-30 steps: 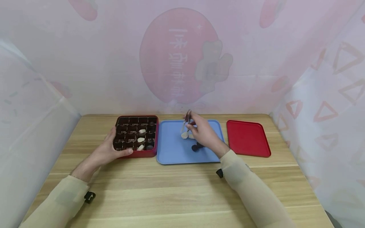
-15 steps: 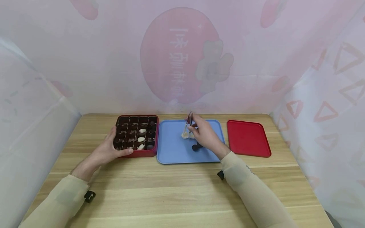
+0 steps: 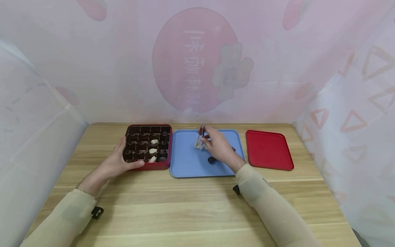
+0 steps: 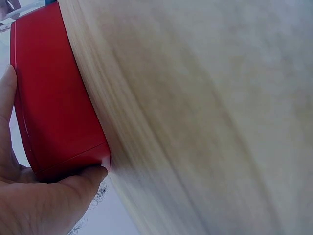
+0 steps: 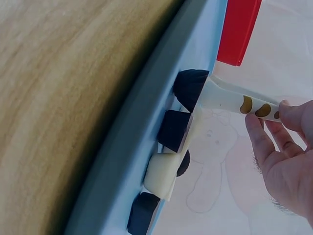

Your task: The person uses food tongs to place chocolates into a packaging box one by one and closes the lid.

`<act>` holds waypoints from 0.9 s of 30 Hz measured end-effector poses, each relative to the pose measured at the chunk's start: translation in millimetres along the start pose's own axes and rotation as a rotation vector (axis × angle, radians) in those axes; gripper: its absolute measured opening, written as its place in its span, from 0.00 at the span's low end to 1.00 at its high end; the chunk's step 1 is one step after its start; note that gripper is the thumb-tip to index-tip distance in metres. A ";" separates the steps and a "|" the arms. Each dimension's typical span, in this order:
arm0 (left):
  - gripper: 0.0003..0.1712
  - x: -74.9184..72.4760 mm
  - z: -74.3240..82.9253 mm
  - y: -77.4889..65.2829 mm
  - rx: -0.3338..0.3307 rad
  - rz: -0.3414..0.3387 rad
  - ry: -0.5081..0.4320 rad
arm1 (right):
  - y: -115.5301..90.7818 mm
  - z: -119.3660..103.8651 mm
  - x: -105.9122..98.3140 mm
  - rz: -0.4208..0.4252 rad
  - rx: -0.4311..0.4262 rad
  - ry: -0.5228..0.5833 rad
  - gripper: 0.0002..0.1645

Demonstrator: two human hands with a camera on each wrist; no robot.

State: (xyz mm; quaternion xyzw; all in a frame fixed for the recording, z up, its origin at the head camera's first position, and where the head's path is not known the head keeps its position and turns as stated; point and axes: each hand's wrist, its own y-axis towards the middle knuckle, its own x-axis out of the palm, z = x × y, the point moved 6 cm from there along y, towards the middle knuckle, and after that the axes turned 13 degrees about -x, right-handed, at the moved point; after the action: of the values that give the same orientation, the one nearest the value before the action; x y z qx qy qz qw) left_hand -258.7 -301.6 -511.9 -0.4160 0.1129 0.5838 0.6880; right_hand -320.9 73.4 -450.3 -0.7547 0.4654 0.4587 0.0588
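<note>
My left hand (image 3: 118, 161) grips the near left corner of a red box (image 3: 157, 166), its thumb along the front rim. Inside, a dark compartment insert holds three white chocolates (image 3: 152, 151) and a few dark ones on the right side. Over a blue tray (image 3: 185, 166), my right hand (image 3: 219, 145) pinches tongs (image 5: 230, 99) with white arms and gold spots. The tongs' tips reach down among chocolates on the tray, at a pale piece in the head view. Dark chocolates (image 5: 190, 88) and a white chocolate (image 5: 161, 174) line up there in the right wrist view, partly covering the tips.
A red square lid (image 3: 268, 150) lies right of the blue tray. The box stands directly against the tray's left side. Wooden tabletop (image 3: 172, 209) extends in front, and a printed cloth backdrop (image 3: 123, 68) rises behind and at both sides.
My right hand and the tongs shift slightly left over the tray, and the tips now overlap the pale piece more closely. My left hand stays on the box.
</note>
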 end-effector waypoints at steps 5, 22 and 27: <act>0.85 0.1 -0.2 0.5 -0.003 0.003 0.007 | 2.5 2.7 4.8 -0.009 0.022 0.004 0.09; 0.85 -0.6 -0.4 0.7 0.001 0.000 -0.007 | 11.2 -2.7 2.8 0.028 0.068 0.007 0.12; 0.86 0.1 -1.0 0.4 0.004 -0.004 -0.015 | 22.7 -15.6 1.9 0.061 0.055 0.029 0.14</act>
State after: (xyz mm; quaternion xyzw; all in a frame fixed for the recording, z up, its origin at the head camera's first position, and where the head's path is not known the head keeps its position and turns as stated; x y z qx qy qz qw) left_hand -258.7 -302.2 -512.8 -0.4104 0.1083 0.5853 0.6908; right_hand -327.8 51.4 -435.2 -0.7449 0.5014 0.4361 0.0589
